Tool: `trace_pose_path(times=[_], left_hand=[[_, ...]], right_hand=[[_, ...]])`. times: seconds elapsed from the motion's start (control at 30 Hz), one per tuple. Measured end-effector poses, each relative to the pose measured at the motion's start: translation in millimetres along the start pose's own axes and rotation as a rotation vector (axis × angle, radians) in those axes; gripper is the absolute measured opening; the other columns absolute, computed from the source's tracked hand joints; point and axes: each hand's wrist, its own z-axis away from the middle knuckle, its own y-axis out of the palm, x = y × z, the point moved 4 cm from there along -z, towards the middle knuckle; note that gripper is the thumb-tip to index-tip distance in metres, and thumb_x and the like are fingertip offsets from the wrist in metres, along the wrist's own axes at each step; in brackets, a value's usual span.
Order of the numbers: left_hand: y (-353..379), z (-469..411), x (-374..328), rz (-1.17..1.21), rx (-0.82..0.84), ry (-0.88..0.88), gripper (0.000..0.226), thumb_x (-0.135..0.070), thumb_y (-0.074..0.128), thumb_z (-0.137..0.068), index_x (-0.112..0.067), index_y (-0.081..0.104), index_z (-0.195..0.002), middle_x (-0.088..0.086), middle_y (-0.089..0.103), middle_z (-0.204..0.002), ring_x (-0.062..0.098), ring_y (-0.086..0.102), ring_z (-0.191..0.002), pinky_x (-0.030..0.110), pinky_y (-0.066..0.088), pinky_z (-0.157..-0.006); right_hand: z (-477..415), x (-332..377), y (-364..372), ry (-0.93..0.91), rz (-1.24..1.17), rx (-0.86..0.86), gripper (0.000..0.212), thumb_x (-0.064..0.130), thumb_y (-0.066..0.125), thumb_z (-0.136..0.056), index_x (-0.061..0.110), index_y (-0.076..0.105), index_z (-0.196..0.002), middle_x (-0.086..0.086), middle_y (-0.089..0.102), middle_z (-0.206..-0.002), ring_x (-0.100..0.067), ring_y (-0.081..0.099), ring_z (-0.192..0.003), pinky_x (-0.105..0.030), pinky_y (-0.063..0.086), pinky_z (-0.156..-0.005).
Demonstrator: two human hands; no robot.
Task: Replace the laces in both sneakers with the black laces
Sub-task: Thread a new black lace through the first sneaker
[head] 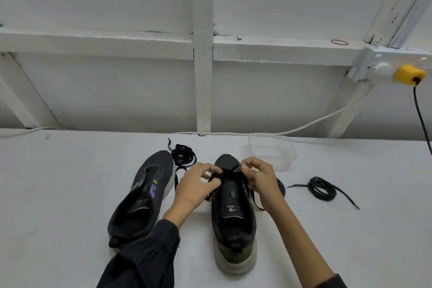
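Just below frame centre: left hand [196, 184], fingers curled, pinching a black lace [228, 173]. Close to its right: right hand [259, 177], thumb and forefinger pinching the same lace, strands crossing between the two hands.

Directly beneath both hands: dark sneaker [233, 217], toe toward the wall, heel toward the bottom edge, loose lace ends trailing down either side. Left of it, near but apart: second sneaker [142, 201], unlaced, purple mark on its side, heel partly hidden by a dark sleeve [145, 255].

Above and between the two toes: tangled lace bundle [183, 154]. Right of centre: coiled lace [322, 188], lying alone on the white table [70, 182]. Behind the right hand: clear plastic container [271, 149]. Far right, on the wall: yellow plug [409, 75] with black cable [420, 119] hanging.
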Motion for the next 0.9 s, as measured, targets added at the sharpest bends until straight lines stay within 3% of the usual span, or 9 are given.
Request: trace_pose_path(times=[0.07, 0.17, 0.3, 0.47, 0.6, 0.73, 0.83, 0.9], left_hand=[[0.4, -1.1, -3.1, -0.049, 0.007, 0.027, 0.024, -0.044, 0.055, -0.062, -0.055, 0.064, -0.08, -0.028, 0.058, -0.099, -0.002, 0.054, -0.094, 0.04, 0.057, -0.076], [2.5, -7.1, -8.9, -0.096, 0.035, 0.101, 0.025, -0.038, 0.057, -0.067, -0.052, 0.062, -0.087, -0.019, 0.06, -0.103, 0.0, 0.053, -0.096, 0.029, 0.047, -0.082], [8.7, -10.4, -12.2, -0.057, 0.029, 0.193, 0.007, -0.027, 0.071, -0.085, -0.024, 0.074, -0.091, -0.008, 0.071, -0.091, 0.003, 0.058, -0.084, 0.022, 0.043, -0.074], [12.7, -7.7, -7.7, 0.196, -0.068, 0.072, 0.02, -0.027, 0.062, -0.094, -0.019, 0.077, -0.083, -0.006, 0.074, -0.079, -0.001, 0.061, -0.07, 0.015, 0.045, -0.068], [21.1, -6.7, -11.0, 0.097, -0.046, 0.124, 0.029, -0.037, 0.063, -0.091, -0.015, 0.073, -0.076, 0.005, 0.066, -0.067, 0.007, 0.05, -0.059, 0.024, 0.039, -0.06], [20.4, -5.1, -18.7, -0.018, -0.02, 0.191, 0.028, -0.031, 0.065, -0.092, -0.01, 0.071, -0.076, 0.009, 0.062, -0.063, 0.006, 0.044, -0.058, 0.024, 0.035, -0.058], [17.7, -0.3, -24.2, 0.027, 0.005, 0.24, 0.009, -0.019, 0.07, -0.088, -0.015, 0.077, -0.091, -0.006, 0.068, -0.073, -0.004, 0.056, -0.068, 0.01, 0.039, -0.065], [16.5, -1.2, -24.7, 0.077, -0.023, 0.243, 0.011, -0.017, 0.07, -0.088, -0.014, 0.077, -0.096, -0.007, 0.069, -0.078, -0.008, 0.056, -0.069, 0.008, 0.04, -0.067]], right_hand=[[1.0, 1.0, 0.0, 0.06, -0.164, 0.045, 0.021, -0.003, 0.054, -0.093, 0.009, 0.061, -0.078, 0.001, 0.042, -0.056, -0.007, 0.027, -0.042, -0.017, 0.022, -0.041], [3.8, 3.9, 5.9, 0.027, -0.1, 0.128, 0.015, 0.0, 0.059, -0.092, 0.008, 0.066, -0.082, 0.002, 0.046, -0.056, -0.009, 0.028, -0.044, -0.019, 0.023, -0.042], [5.1, 13.7, 0.9, -0.045, 0.052, 0.169, 0.006, 0.001, 0.069, -0.086, 0.004, 0.073, -0.089, -0.003, 0.058, -0.064, -0.012, 0.046, -0.046, -0.022, 0.042, -0.045], [4.3, 18.3, -12.7, -0.038, -0.037, 0.154, 0.022, -0.006, 0.073, -0.079, 0.001, 0.071, -0.1, -0.011, 0.065, -0.073, -0.022, 0.066, -0.064, -0.028, 0.057, -0.063], [1.9, 23.4, -7.6, -0.076, 0.022, 0.215, 0.025, -0.004, 0.076, -0.078, 0.001, 0.072, -0.102, -0.012, 0.066, -0.071, -0.022, 0.067, -0.062, -0.026, 0.056, -0.062], [-2.6, 28.6, -0.3, -0.13, 0.107, 0.208, 0.011, -0.001, 0.077, -0.078, 0.005, 0.075, -0.088, -0.007, 0.068, -0.064, -0.016, 0.062, -0.054, -0.021, 0.05, -0.053], [-3.9, 29.2, 0.7, -0.142, 0.111, 0.202, 0.011, -0.004, 0.075, -0.078, 0.006, 0.073, -0.076, -0.005, 0.067, -0.061, -0.014, 0.06, -0.052, -0.02, 0.049, -0.051], [-3.3, 30.2, 1.9, -0.163, 0.137, 0.216, 0.011, -0.004, 0.076, -0.078, 0.007, 0.074, -0.077, -0.006, 0.068, -0.062, -0.015, 0.061, -0.053, -0.021, 0.05, -0.051]])
